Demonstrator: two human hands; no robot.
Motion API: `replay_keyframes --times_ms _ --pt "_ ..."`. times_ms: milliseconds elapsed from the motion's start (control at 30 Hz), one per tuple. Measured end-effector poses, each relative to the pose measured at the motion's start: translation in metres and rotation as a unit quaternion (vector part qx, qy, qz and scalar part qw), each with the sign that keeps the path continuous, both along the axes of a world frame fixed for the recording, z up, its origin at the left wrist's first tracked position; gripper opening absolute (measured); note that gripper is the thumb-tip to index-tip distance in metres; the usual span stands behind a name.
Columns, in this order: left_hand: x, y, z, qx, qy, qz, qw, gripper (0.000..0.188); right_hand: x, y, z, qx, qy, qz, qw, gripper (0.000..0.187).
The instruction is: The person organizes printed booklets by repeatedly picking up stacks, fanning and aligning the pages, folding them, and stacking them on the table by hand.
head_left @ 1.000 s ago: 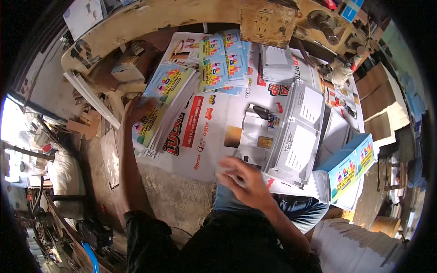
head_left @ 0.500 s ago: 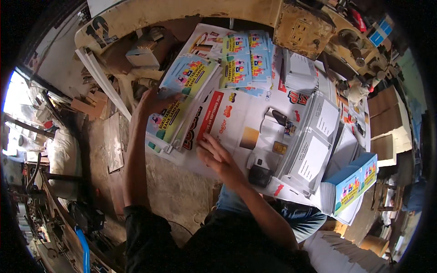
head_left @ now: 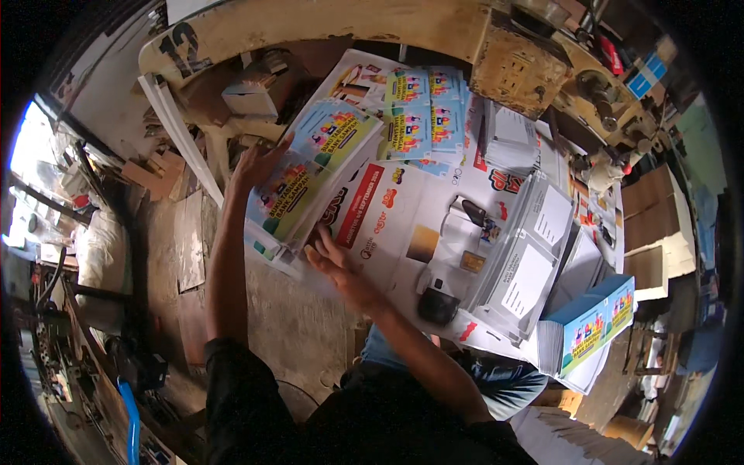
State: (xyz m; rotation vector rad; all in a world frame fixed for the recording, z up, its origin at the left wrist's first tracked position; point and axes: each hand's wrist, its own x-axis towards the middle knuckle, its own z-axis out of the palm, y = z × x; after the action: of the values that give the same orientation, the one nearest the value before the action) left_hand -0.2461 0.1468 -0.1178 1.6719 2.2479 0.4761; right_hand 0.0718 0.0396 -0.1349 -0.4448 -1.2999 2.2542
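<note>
Lengthwise, the printed stack points toward the upper right.

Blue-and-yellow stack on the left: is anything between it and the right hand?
Nothing visible stands between the right hand and the stack of printed sheets; the hand is close by its near right edge, though contact is unclear. The left hand is at the opposite edge, not in between.

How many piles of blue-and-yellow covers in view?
3: the left pile, between the left hand and right hand; the spread pile, to its upper right; the corner pile, near right on the poster sheet. Others may be hidden.
</note>
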Motion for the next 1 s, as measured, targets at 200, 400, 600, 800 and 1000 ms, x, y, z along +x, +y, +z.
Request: replay_keyframes --times_ms 200,400,600,800,1000 --pt "0.027 -0.005 0.011 0.049 -0.167 0.037 0.984 0.093 0.009 0.004 -0.005 -0.073 -0.002 -0.029 0.997 0.090" --pt "0.033 0.002 -0.005 0.110 0.115 -0.104 0.982 0.084 0.005 0.001 -0.015 -0.108 0.058 -0.051 0.991 0.096" --pt "0.096 -0.023 0.063 -0.073 -0.080 0.030 0.994 0.079 0.009 0.002 0.004 -0.004 0.133 -0.119 0.984 0.085" --pt "0.113 -0.061 0.045 0.008 -0.224 0.062 0.973 0.082 0.028 -0.005 -0.013 0.025 0.013 -0.168 0.985 0.085" --pt "0.137 -0.102 0.062 -0.053 -0.299 0.145 0.942 0.084 0.042 -0.031 -0.005 0.287 -0.185 -0.113 0.933 0.082"
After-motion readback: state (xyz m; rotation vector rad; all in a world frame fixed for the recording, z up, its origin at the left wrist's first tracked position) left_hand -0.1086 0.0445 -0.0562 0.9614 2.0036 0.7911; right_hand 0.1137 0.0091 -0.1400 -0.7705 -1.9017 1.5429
